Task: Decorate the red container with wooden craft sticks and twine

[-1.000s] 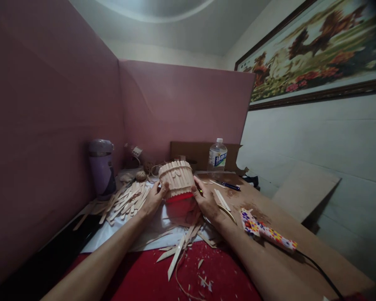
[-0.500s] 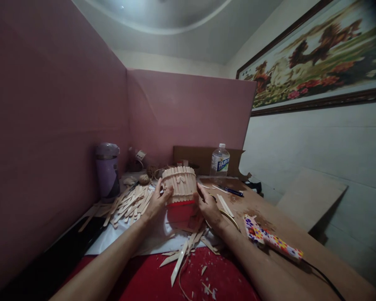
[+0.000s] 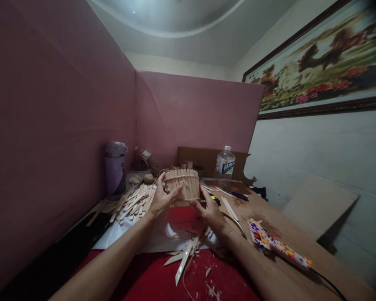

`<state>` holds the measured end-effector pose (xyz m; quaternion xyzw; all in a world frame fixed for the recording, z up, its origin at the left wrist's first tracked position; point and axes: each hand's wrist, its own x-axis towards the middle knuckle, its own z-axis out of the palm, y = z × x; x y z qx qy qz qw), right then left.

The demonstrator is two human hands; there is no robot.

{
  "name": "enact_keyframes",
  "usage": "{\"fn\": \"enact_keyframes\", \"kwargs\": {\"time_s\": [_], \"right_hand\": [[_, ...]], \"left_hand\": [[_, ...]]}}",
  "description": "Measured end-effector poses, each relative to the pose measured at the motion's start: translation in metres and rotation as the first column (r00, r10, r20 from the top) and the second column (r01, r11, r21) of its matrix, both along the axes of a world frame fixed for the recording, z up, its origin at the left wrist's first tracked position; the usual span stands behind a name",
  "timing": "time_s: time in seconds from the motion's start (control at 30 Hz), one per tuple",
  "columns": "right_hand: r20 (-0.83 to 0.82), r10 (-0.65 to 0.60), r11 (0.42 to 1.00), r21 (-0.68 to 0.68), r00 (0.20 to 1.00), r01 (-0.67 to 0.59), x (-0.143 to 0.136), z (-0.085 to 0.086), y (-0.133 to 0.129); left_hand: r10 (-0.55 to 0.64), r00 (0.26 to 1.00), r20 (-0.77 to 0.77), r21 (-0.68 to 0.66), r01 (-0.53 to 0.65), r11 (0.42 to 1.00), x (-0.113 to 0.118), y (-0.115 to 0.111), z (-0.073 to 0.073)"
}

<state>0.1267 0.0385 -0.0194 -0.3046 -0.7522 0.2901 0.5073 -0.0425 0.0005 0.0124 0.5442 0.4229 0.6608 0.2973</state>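
Pretty dim shot, kinda murky. Brightest bit is a pale glow up by the ceiling [image 3: 188, 48]. Left side of the pink wall [image 3: 56, 104] sinks into shadow, top right corner goes black, and the painting [image 3: 319, 62] looks stretched toward the edge. Wooden tub [image 3: 189, 190] is a little soft.

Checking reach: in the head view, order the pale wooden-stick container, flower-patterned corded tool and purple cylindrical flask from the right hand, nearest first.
1. Wooden-stick container: touching the right hand.
2. Flower-patterned tool: right side, on the table.
3. Purple flask: far left.
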Motion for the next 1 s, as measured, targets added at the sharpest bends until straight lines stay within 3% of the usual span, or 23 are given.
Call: {"fn": "enact_keyframes", "kwargs": {"time_s": [0.77, 1.0], "right_hand": [[-0.003, 0.021, 1.000, 0.021, 1.000, -0.021, -0.0020, 0.0013, 0.0004], [-0.146, 0.131, 0.980, -0.131, 0.980, -0.151, -0.0030, 0.0025, 0.0003]], "left_hand": [[-0.012, 0.990, 0.138, -0.006, 0.013, 1.000, 0.0034, 0.0074, -0.0025], [-0.047, 0.989, 0.142, -0.006, 0.048, 0.999, 0.0000, 0.0099, -0.0084]]}}
